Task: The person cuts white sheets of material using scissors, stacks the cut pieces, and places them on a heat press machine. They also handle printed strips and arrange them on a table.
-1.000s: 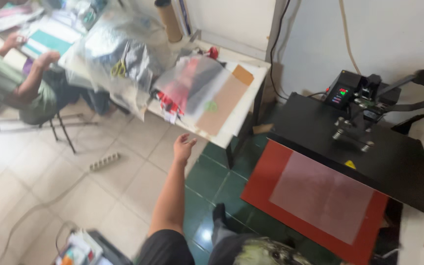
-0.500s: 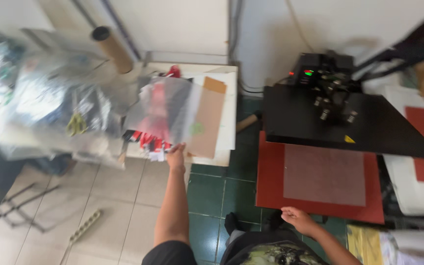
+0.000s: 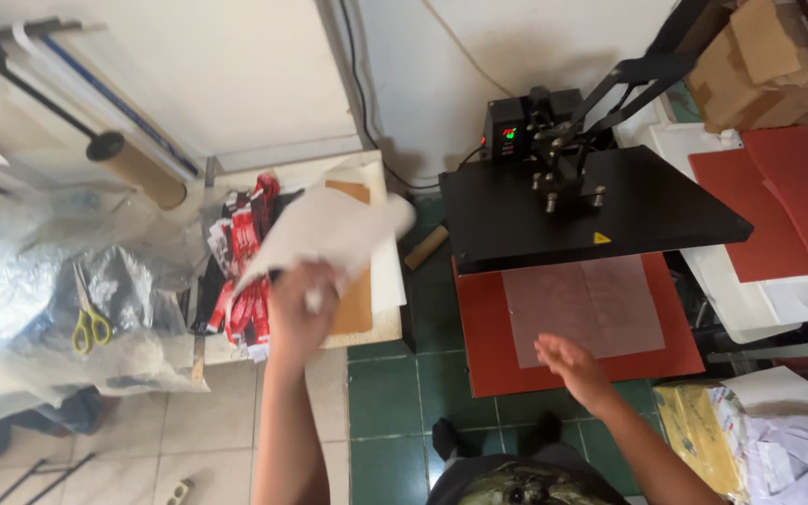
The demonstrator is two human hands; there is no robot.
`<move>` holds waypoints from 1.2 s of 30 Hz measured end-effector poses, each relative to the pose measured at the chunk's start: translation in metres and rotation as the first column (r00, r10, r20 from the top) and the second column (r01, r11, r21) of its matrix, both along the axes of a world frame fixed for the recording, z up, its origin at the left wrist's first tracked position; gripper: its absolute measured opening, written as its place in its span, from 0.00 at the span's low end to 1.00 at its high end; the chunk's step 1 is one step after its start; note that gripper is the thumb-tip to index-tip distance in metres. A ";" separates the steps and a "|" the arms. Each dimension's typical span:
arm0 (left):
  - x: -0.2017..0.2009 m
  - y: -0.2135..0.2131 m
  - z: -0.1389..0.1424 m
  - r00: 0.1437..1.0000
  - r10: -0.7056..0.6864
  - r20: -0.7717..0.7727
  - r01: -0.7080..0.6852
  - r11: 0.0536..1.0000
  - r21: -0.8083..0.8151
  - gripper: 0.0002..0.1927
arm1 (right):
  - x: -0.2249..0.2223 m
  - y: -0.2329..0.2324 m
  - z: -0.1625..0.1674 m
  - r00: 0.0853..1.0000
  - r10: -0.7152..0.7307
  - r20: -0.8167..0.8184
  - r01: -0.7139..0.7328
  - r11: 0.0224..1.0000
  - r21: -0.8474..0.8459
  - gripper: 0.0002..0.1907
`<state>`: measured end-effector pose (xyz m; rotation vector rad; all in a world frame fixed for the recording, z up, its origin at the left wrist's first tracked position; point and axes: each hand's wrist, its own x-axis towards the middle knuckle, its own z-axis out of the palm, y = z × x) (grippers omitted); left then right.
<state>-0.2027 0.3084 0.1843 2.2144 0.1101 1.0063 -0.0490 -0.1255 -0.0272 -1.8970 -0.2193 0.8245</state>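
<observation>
Gripping a white sheet (image 3: 329, 224) at its lower edge, left of the frame's middle: fingers (image 3: 315, 281) of the left hand (image 3: 299, 304) closed tight around it, knuckles up. Lifting off a small white table (image 3: 387, 323), the sheet blurred and fanning up and to the right. Lying under the hand: a brown board (image 3: 355, 304) and, just to its left, a heap of red and white packets (image 3: 243, 271) spilling over the table's near edge.

Hovering low and right of centre: the right hand (image 3: 568, 360), fingers (image 3: 546, 348) spread apart, holding nothing, palm down just over the near edge of a red pad (image 3: 479, 346). Resting on that pad: a thin translucent sheet (image 3: 584, 309), flat and squared up, close beyond the fingertips; touching it or not, cannot tell. Hanging above the far half of the pad: the black plate of a heat press (image 3: 591, 210), swung up, with its control box and small lights behind it in the upper middle.

Sitting at the far left: crumpled clear plastic bags (image 3: 39, 309) with yellow-handled scissors (image 3: 91, 323) on top. Leaning in the upper left: a cardboard roll (image 3: 137, 173) of clear film. Stacking up in the upper right: cardboard boxes (image 3: 778, 56) over more red mats (image 3: 778, 201). Showing below everything: green floor tiles (image 3: 381, 393) in the middle, pale ones toward the lower left.
</observation>
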 end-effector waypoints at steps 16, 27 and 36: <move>0.086 -0.356 -0.055 0.626 -0.779 -0.041 0.579 0.499 -0.645 0.14 | 0.109 -0.286 -0.001 0.840 0.168 -0.515 0.406 0.436 0.803 0.18; 0.272 -0.577 -0.102 0.248 -0.876 -0.414 -0.013 0.425 -0.905 0.52 | 0.144 -0.574 0.008 0.739 -0.532 -0.414 0.672 0.629 0.392 0.15; 0.569 -0.689 -0.112 0.764 -0.464 -0.448 0.437 0.884 -0.168 0.45 | 0.333 -0.590 0.090 0.663 -0.748 -0.031 0.719 0.624 0.307 0.30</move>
